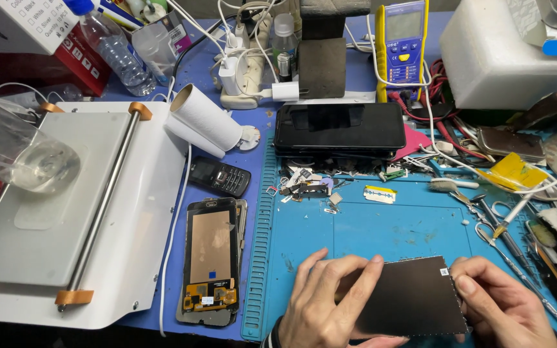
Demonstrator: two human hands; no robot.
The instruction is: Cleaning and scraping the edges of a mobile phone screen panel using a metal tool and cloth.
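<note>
My left hand (327,303) and my right hand (504,306) together hold a thin dark rectangular sheet (407,296) with a jagged right edge, low over the blue work mat (388,225). The left fingers lie across the sheet's left half. The right thumb and fingers pinch its right edge. A phone screen assembly (211,258) with a copper-coloured back lies face down to the left of the mat.
A white heating plate machine (66,206) fills the left. A small black keypad phone (219,176), white paper rolls (204,119), a stack of dark phones (340,129), small loose parts (307,183), a yellow multimeter (402,45), tweezers and screwdrivers (504,222) at right.
</note>
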